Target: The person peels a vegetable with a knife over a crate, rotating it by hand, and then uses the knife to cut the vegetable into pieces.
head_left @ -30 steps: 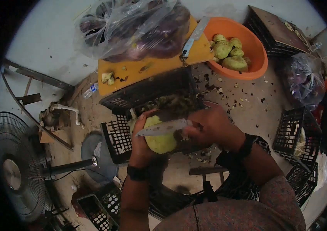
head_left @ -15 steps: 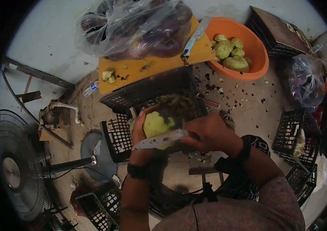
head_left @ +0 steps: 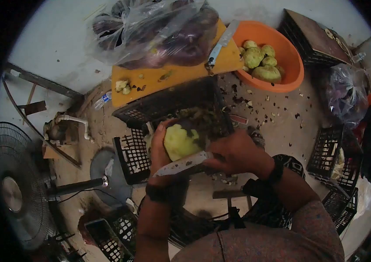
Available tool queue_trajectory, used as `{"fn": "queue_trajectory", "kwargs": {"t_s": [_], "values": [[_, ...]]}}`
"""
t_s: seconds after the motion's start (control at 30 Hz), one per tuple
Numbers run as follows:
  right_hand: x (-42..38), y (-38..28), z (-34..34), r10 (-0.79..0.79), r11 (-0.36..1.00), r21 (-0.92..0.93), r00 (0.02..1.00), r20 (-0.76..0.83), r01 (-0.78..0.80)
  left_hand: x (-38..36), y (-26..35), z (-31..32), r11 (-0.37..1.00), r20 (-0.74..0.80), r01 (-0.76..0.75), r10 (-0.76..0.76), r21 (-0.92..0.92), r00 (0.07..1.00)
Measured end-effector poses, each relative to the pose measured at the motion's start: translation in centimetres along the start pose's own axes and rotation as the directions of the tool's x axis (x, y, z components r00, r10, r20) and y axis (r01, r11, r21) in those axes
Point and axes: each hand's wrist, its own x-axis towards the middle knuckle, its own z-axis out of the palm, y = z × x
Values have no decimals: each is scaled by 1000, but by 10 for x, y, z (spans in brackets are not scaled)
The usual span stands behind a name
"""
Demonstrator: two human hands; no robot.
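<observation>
My left hand (head_left: 160, 146) is wrapped round the left side of a large round vegetable (head_left: 180, 143). Its near side is peeled to pale yellow-green, while dark skin covers the upper right. In my right fist a kitchen knife (head_left: 183, 164) points left, its wide blade spotted with dark bits and crossing the vegetable's lower edge in this view. Below both hands is a black plastic crate (head_left: 134, 150), with a heap of dark peelings (head_left: 200, 118) behind the vegetable.
An orange cutting board (head_left: 150, 83) bears a clear bag of purple produce (head_left: 168, 41) and another knife (head_left: 222, 46). At right, an orange tub (head_left: 288, 78) holds several peeled pieces. A fan (head_left: 15, 192) stands left; black crates (head_left: 325, 150) sit right. Scraps litter the floor.
The knife has dropped slightly toward me and its blade slants more downward to the left, so more of the vegetable's peeled side shows. My left hand keeps its hold.
</observation>
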Motion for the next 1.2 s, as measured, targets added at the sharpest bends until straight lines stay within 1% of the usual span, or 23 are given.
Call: {"fn": "queue_trajectory", "kwargs": {"t_s": [0.07, 0.1, 0.13, 0.17, 0.2, 0.27, 0.33, 0.47, 0.53, 0.57, 0.67, 0.73, 0.8, 0.87, 0.9, 0.93, 0.97, 1.1, 1.2], "values": [[0, 0, -1, 11, 1000, 2, 999, -30, -11, 0, 0, -1, 1000, 6, 18, -17, -10, 1000], [1, -1, -2, 9, 1000, 1, 1000, -26, -9, 1, -3, -5, 1000, 27, -22, 22, 21, 999], [2, -3, -3, 63, 998, 30, 997, -32, -63, 3, -6, -9, 997, 50, -62, 59, 51, 997], [3, -4, -4, 119, 991, 58, 992, -39, -117, 7, -10, -15, 997, 51, -62, 60, 48, 997], [3, -4, -4, 121, 991, 56, 992, -38, -119, 11, -13, -21, 995, 78, -68, 62, 76, 995], [3, -3, -3, 106, 993, 56, 990, -90, -101, 16, -17, -28, 992, 110, -71, 60, 105, 992], [4, -4, -2, 113, 992, 57, 990, -88, -108, 16, -18, -27, 974, 148, -144, 118, 174, 982], [4, -2, -1, 90, 995, 56, 993, -74, -86, 9, -12, -17, 986, 99, -106, 94, 126, 991], [4, -3, -3, 94, 994, 67, 994, -55, -90, 8, -12, -18, 966, 156, -135, 102, 219, 982], [4, -3, -3, 98, 992, 78, 995, -35, -95, 7, -11, -17, 967, 156, -134, 101, 219, 983], [6, -4, -5, 91, 993, 83, 995, -43, -87, 4, -11, -14, 950, 169, -175, 134, 259, 977], [6, -2, -4, 86, 993, 87, 995, -50, -82, 5, -13, -15, 970, 123, -143, 120, 196, 985], [6, 0, -4, 80, 993, 86, 995, -56, -75, 10, -17, -21, 970, 126, -144, 121, 195, 985], [5, 3, -4, 32, 999, 38, 993, -111, -28, 11, -17, -23, 970, 127, -144, 120, 194, 985], [4, 5, -4, 31, 999, 35, 993, -112, -27, 10, -14, -19, 987, 95, -97, 86, 126, 992], [4, 8, -4, 74, 997, 10, 993, -95, -74, 8, -13, -17, 997, 65, -51, 47, 56, 997], [4, 10, -4, 117, 993, -17, 990, -79, -119, 8, -12, -17, 997, 67, -52, 49, 55, 997], [4, 8, -4, 130, 991, 24, 987, -96, -129, 7, -11, -20, 1000, 64, -12, 11, 22, 998], [5, 10, -5, 93, 995, -28, 988, -124, -97, 7, -9, -19, 1000, 60, 5, -5, -1, 998]]}}
